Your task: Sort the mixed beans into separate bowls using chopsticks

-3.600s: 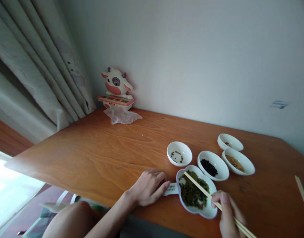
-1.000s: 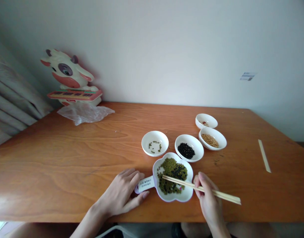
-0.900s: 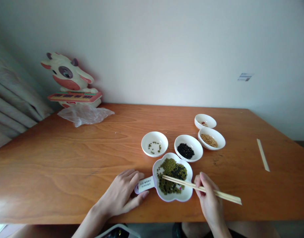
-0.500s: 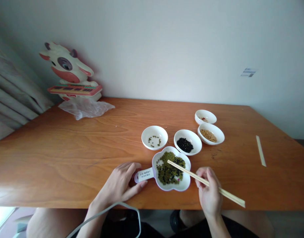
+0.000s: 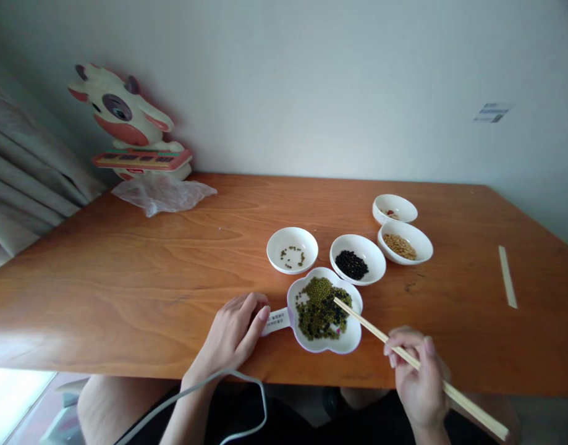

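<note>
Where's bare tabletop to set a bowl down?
Bare wood lies left of the left hand up to the plastic bag, and between the tan-bean bowl and the chopstick wrapper. It is crowded around the flower-shaped dish.

Your right hand (image 5: pixel 418 377) has drawn back toward you and now hangs at the table's near edge, so the chopsticks (image 5: pixel 406 358) slant more steeply, their tips at the right side of the mixed beans in the flower-shaped dish (image 5: pixel 324 343). Your left hand (image 5: pixel 235 334) now has its fingertips over the dish's handle. A grey cable (image 5: pixel 204 389) now loops below your left wrist.
</note>
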Motion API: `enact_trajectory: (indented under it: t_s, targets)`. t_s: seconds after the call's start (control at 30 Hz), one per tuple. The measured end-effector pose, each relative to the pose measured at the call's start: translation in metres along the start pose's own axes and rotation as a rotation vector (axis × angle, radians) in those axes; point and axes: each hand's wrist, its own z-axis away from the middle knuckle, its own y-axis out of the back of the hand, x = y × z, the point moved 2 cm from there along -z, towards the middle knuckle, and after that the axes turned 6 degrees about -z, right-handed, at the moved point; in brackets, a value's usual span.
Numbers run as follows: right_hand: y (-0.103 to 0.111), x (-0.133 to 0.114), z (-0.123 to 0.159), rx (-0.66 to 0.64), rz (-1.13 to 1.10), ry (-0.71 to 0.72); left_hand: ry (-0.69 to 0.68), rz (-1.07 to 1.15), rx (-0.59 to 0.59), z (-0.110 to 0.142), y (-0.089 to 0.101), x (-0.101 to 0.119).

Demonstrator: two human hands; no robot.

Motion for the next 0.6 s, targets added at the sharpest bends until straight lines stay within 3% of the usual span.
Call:
enact_trajectory:
  t_s: [0.6]
  targets:
    - [-0.013,-0.002,-0.003,-0.114,0.183,0.115,-0.031,-0.076,-0.055,0.001,-0.004,0.004]
